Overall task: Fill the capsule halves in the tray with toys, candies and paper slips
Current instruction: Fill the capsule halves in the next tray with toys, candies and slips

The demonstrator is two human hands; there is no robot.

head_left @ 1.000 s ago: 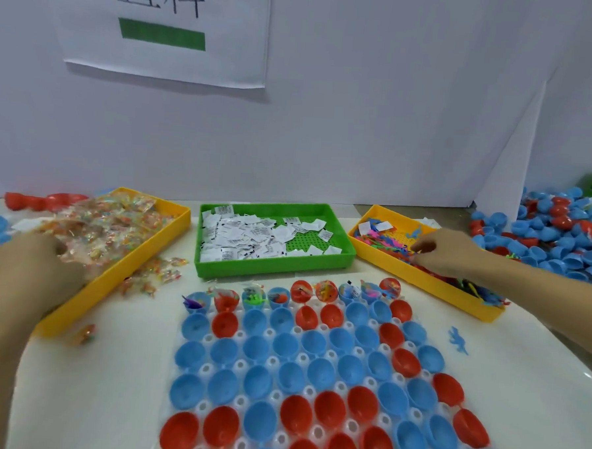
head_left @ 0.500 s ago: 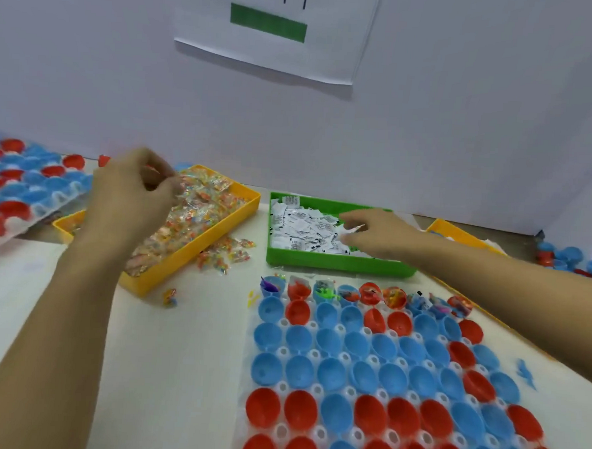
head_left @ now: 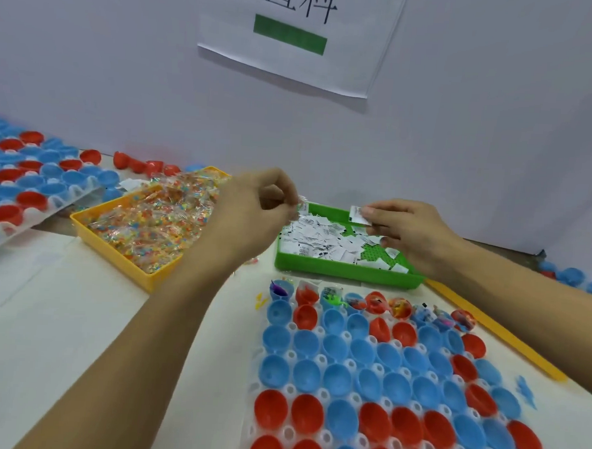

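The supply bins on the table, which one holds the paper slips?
The green bin, in the middle behind the capsule tray; the yellow bin left of it holds wrapped candies.

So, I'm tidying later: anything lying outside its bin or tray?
Yes. A blue toy lies on the table right of the capsule tray, and small yellow bits sit by its top-left corner.
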